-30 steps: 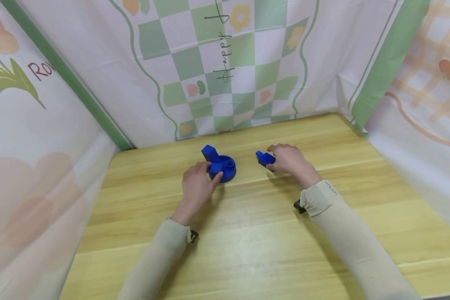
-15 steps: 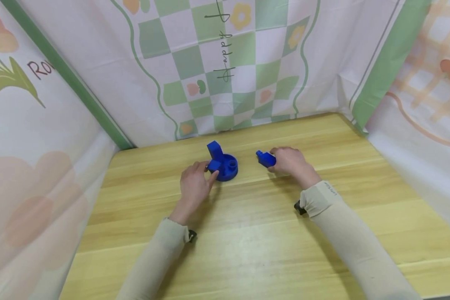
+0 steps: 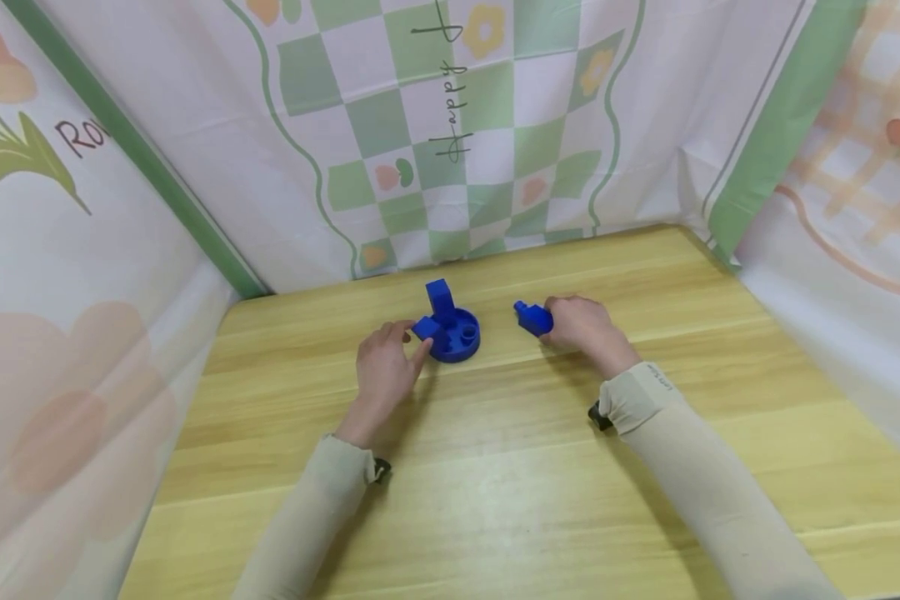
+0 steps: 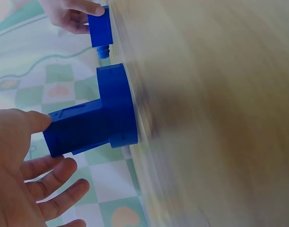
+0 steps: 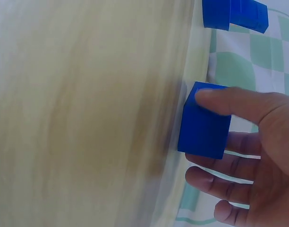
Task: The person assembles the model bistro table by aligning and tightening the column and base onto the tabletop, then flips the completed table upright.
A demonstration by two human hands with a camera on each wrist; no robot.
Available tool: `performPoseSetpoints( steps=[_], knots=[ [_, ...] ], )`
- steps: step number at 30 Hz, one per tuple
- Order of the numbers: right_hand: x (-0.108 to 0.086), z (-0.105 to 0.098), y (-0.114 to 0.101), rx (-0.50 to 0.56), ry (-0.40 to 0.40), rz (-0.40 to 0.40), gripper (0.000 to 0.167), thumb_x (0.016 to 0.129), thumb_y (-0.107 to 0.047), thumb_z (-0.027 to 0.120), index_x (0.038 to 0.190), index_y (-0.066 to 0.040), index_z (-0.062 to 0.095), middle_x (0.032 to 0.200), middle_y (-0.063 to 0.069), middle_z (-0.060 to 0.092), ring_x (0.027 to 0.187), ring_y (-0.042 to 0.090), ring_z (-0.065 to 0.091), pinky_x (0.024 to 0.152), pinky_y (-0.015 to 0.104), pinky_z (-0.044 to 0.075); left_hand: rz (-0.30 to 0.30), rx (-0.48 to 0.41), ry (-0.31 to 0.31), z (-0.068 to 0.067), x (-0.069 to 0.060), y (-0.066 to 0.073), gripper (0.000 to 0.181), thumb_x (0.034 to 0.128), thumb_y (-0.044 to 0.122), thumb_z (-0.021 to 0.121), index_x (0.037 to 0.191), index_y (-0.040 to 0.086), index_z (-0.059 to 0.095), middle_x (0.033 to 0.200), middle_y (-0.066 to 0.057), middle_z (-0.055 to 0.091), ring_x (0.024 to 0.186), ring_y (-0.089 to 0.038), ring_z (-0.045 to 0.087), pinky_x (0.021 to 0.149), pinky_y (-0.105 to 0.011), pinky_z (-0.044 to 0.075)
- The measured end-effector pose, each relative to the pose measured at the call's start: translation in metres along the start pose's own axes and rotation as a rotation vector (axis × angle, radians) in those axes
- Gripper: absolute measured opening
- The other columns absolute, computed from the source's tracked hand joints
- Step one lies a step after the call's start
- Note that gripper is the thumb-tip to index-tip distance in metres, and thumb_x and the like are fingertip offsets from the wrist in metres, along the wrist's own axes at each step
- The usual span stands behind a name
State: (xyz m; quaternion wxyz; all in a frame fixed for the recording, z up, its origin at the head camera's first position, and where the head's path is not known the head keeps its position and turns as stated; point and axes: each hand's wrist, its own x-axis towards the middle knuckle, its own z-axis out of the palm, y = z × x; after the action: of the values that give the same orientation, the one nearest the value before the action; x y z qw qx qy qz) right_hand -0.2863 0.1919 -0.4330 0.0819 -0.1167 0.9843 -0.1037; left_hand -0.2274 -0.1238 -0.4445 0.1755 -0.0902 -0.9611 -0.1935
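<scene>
A round blue base (image 3: 457, 356) with a raised rim lies on the table, with a small ring-shaped socket showing at its right side. Two square blue posts rise from it: a rear post (image 3: 440, 300) and a left post (image 3: 426, 328). My left hand (image 3: 384, 367) pinches the top of the left post between thumb and finger; its other fingers (image 4: 64, 198) are spread beside it. To the right of the base, my right hand (image 3: 581, 327) holds a loose blue block (image 3: 532, 319) by thumb and fingers. A narrow ridged peg (image 4: 103, 51) sticks out of that block toward the base.
Everything stands on a wood-grain table (image 3: 510, 483). A printed cloth (image 3: 465, 167) hangs behind its far edge, with more cloth at both sides. A small dark device (image 3: 600, 415) sits at the right cuff, another dark device (image 3: 382, 470) at the left.
The base with its posts has turned clockwise and shifted slightly right. My left hand has drawn a little left with the left post. The right hand and its block have barely moved.
</scene>
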Motion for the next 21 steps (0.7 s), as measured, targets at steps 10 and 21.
performPoseSetpoints(
  steps=[10, 21],
  knots=[
    [0.002, -0.001, 0.001, 0.042, 0.066, -0.012, 0.051, 0.091, -0.032, 0.07, 0.132, -0.004, 0.057, 0.121, 0.022, 0.067, 0.109, 0.04, 0.065, 0.09, 0.056, 0.053, -0.002, -0.022, 0.019, 0.002, 0.001, -0.005, 0.044, 0.0977, 0.045, 0.061, 0.123, 0.009, 0.064, 0.1, -0.006, 0.069, 0.09, -0.024, 0.066, 0.085, -0.043, 0.054],
    [0.003, -0.01, -0.003, 0.089, 0.16, 0.007, 0.05, 0.09, -0.033, 0.071, 0.13, -0.004, 0.058, 0.126, 0.023, 0.065, 0.114, 0.042, 0.062, 0.095, 0.057, 0.05, -0.018, -0.041, 0.015, 0.005, 0.002, -0.008, 0.047, 0.0956, 0.047, 0.063, 0.124, 0.011, 0.064, 0.1, -0.006, 0.071, 0.091, -0.025, 0.067, 0.086, -0.045, 0.053]
  ],
)
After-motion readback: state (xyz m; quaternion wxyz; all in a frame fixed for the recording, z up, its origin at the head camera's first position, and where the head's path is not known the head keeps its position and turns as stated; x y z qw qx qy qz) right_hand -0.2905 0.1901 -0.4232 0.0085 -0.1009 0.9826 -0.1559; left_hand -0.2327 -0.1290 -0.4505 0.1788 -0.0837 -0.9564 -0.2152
